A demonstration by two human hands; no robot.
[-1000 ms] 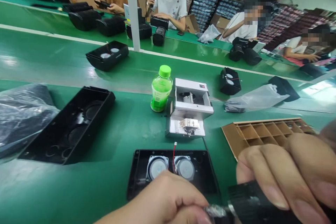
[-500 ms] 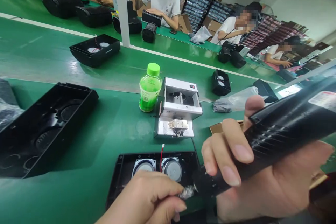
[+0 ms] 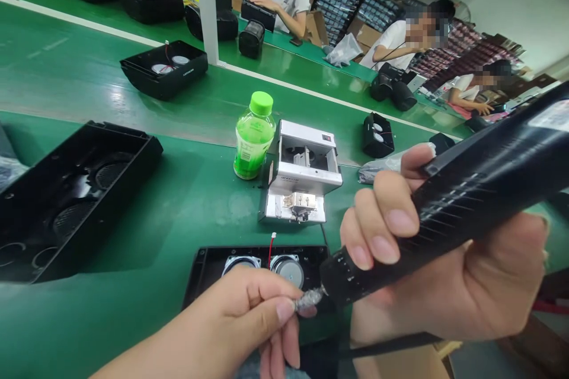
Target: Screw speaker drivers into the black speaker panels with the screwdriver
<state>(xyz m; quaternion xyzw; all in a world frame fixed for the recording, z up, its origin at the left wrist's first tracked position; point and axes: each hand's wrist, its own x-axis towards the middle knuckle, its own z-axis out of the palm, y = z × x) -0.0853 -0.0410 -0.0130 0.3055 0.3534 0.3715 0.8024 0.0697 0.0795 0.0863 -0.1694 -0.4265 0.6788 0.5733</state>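
Observation:
My right hand (image 3: 448,272) is wrapped round a black electric screwdriver (image 3: 448,201) that slants down to the left. My left hand (image 3: 240,325) pinches the silvery bit (image 3: 307,298) at the tool's tip with thumb and forefinger. Below both hands lies a black speaker panel (image 3: 208,269) with two round silver drivers (image 3: 288,267) and a red wire. Behind it stands a white screw feeder box (image 3: 302,174), with a green-capped bottle (image 3: 253,137) on its left.
A large empty black speaker shell (image 3: 71,195) lies at the left on the green bench (image 3: 186,207). More black housings (image 3: 165,74) sit on the conveyor behind. A white post (image 3: 204,6) rises beyond. Several other people are seated along the far side.
The screwdriver has swung up from low right into a steep slant. My left hand has shifted from a fist beside the tip to a pinch on the bit. The view has drifted.

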